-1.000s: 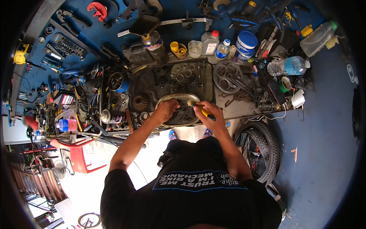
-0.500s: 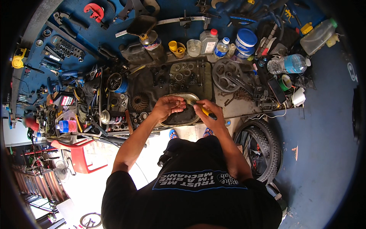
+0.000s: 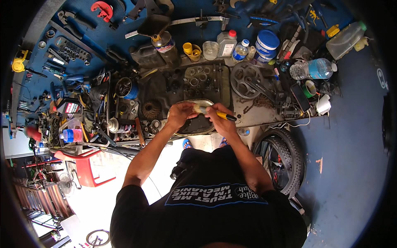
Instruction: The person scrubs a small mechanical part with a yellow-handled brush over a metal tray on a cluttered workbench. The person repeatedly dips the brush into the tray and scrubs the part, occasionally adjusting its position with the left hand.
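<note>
Workbench (image 3: 253,117) strewn with bike parts (image 3: 151,109), blue wall (image 3: 347,144) beside; right hand (image 3: 218,120) gripping brush (image 3: 226,116), left hand (image 3: 178,115) hold unclear.

Your desk (image 3: 260,118) bears a dark mat (image 3: 151,85) in front of you. Right of it lie a crankset (image 3: 247,77) and a chain (image 3: 261,102); at the back you have a grey bottle (image 3: 227,44) and a clear jar (image 3: 210,50).
</note>
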Demonstrator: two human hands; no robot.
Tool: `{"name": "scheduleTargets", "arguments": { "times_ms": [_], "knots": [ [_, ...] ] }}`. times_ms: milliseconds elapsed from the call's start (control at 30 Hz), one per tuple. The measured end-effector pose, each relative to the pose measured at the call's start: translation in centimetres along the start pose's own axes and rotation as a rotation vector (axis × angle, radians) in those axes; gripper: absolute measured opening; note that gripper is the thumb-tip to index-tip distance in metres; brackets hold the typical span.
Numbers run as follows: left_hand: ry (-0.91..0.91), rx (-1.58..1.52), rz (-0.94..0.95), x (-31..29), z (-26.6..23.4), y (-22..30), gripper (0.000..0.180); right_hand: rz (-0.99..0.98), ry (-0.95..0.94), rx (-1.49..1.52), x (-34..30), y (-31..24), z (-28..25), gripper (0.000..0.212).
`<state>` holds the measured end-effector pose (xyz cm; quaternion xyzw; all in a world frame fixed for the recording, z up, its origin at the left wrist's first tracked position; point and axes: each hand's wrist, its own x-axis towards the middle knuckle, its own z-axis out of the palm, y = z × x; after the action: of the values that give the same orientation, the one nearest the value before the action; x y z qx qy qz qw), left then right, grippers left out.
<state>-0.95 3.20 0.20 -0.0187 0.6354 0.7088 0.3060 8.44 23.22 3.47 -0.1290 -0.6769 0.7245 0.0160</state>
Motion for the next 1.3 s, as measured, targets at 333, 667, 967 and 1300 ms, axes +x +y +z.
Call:
{"name": "scheduleTargets", "arguments": {
  "times_ms": [333,667,967,1300],
  "knots": [
    [0.025,0.096,0.073,-0.2,0.8,0.4,0.021,-0.111,0.029,-0.191,-0.7,-1.8,0.6,0.026],
    [0.036,0.131,0.123,-0.4,0.3,0.7,0.018,-0.069,-0.025,-0.347,-0.7,-0.3,-0.9,0.030],
    [-0.043,0.721,0.371,-3.7,2.4,8.4,0.016,-0.116,0.051,-0.298,-1.4,-1.6,-2.3,0.026],
    [-0.015,0.924,0.343,-1.5,2.3,2.2,0.014,-0.188,0.043,-0.234,-3.4,0.0,-2.2,0.023]
  ]
}}
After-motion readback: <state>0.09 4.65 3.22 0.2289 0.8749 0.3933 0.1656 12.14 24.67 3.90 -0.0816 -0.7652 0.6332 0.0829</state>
